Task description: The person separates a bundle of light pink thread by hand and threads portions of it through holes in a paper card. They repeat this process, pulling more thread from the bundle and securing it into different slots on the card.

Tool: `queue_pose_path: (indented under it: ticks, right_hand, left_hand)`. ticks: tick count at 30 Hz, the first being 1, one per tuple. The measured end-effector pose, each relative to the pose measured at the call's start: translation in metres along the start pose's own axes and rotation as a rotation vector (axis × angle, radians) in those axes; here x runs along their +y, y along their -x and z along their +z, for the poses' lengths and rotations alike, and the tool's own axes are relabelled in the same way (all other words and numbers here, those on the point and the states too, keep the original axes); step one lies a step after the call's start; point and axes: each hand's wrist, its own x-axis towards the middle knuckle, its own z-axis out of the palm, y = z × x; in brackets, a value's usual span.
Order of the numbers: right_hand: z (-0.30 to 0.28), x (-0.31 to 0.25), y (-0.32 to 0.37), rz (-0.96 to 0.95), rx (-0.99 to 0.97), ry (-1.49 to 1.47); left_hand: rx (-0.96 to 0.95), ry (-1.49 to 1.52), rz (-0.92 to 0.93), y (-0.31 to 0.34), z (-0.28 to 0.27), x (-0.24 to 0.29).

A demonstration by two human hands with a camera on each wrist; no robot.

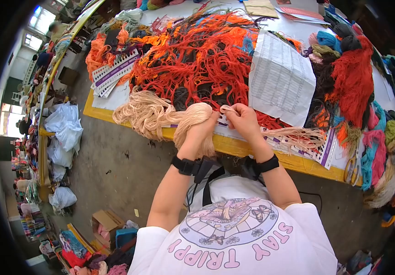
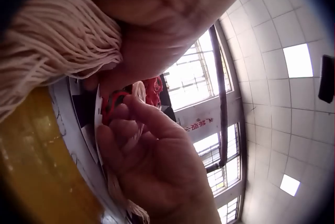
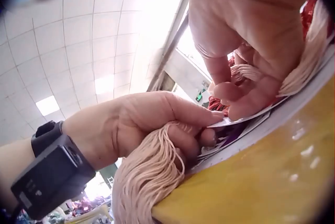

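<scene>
A thick hank of beige yarn (image 1: 193, 120) hangs through my left hand (image 1: 203, 128) and drapes over the table's front edge. In the right wrist view, the left thumb and fingers pinch the edge of a white card (image 3: 226, 122) with a purple band. Just to the right, my right hand (image 1: 244, 120) curls its fingers round a thin bunch of beige yarn (image 2: 138, 90). More beige yarn (image 1: 296, 134) trails out to the right over the cards. The two hands work close together; the fingers partly hide the card between them.
A large tangle of red, orange and dark yarn (image 1: 197, 50) covers the table behind the hands. A printed sheet (image 1: 280, 78) lies on it. Hole-punched cards (image 1: 115, 73) lie at left. Scissors (image 1: 352, 167) and coloured hanks (image 1: 374, 156) are at right, by the yellow table edge (image 1: 238, 145).
</scene>
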Motion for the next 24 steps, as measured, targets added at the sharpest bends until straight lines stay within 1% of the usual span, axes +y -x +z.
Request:
queue_pose_path:
  ticks: [1, 2, 4, 7, 11, 13, 14, 16, 17, 19, 20, 22, 23, 24]
  right_hand:
    - [0.002, 0.002, 0.001, -0.042, 0.044, 0.088]
    - [0.005, 0.002, 0.002, -0.085, 0.085, 0.177]
    - [0.008, 0.000, 0.005, -0.129, 0.113, 0.256]
    - [0.008, -0.007, 0.008, -0.179, 0.132, 0.349]
    - [0.008, -0.012, 0.013, -0.255, 0.100, 0.350]
    - [0.007, -0.012, 0.013, -0.235, 0.086, 0.379]
    - [0.007, -0.012, 0.013, -0.224, 0.079, 0.393]
    - [0.005, -0.007, 0.011, -0.264, 0.049, 0.353]
    - [0.005, -0.006, 0.010, -0.284, 0.034, 0.332]
    - [0.006, -0.007, 0.010, -0.235, 0.029, 0.311]
    - [0.006, -0.008, 0.009, -0.211, 0.027, 0.300]
    - [0.007, -0.007, 0.008, -0.231, 0.050, 0.357]
    - [0.008, -0.006, 0.007, -0.241, 0.062, 0.385]
    - [0.008, -0.005, 0.005, -0.247, 0.063, 0.416]
  left_hand:
    - [-0.047, 0.157, -0.148, 0.006, -0.005, 0.010]
    - [-0.066, 0.295, -0.205, 0.010, -0.008, 0.014]
    - [-0.102, 0.570, -0.314, 0.014, -0.013, 0.019]
    - [-0.168, 0.685, -0.355, 0.012, -0.015, 0.012]
    - [-0.238, 0.644, -0.314, 0.010, -0.013, 0.009]
    - [-0.249, 0.668, -0.273, 0.006, -0.009, 0.000]
    - [-0.265, 0.645, -0.256, 0.004, -0.007, -0.004]
    - [-0.297, 0.600, -0.220, 0.000, -0.004, -0.009]
    - [-0.244, 0.472, -0.158, 0.000, -0.002, -0.012]
    - [-0.139, 0.217, -0.035, 0.000, 0.002, -0.016]
    - [-0.013, -0.037, 0.123, 0.001, 0.000, -0.014]
    - [0.243, -0.545, 0.432, 0.004, -0.010, -0.009]
    - [0.236, -0.416, 0.400, 0.007, -0.015, -0.011]
    - [0.276, -0.422, 0.390, 0.005, -0.019, -0.016]
